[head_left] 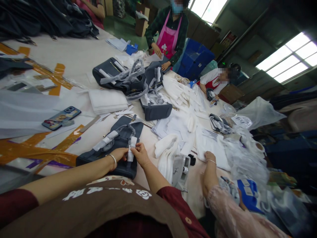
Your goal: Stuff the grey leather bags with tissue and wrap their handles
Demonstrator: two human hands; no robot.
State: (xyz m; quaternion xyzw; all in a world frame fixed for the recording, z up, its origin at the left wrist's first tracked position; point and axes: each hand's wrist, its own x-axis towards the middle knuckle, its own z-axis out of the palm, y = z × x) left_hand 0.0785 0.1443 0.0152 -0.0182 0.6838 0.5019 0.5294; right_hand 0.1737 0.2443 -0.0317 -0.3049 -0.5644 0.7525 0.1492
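Note:
A dark navy handbag (pixel 89 158) lies flat on the table in front of me. Its handle is partly covered in clear film, and a white wrap (pixel 106 141) sits on the left part. On the bag's right side a white wrapping strip (pixel 130 157) goes around a strap or fitting that I cannot see. My left hand (pixel 120 155), with a bracelet at the wrist, pinches this strip from the left. From the right, my right hand (pixel 140 153) pinches the same strip, fingertips close to the left ones.
A phone (pixel 61 118) and a stack of white sheets (pixel 108 101) lie to the left. More navy bags (pixel 158 110) stand ahead. A tape dispenser (pixel 182 168) is right of me. A co-worker's hand (pixel 210 156) rests by white packaging (pixel 213 145). Other people stand across the table.

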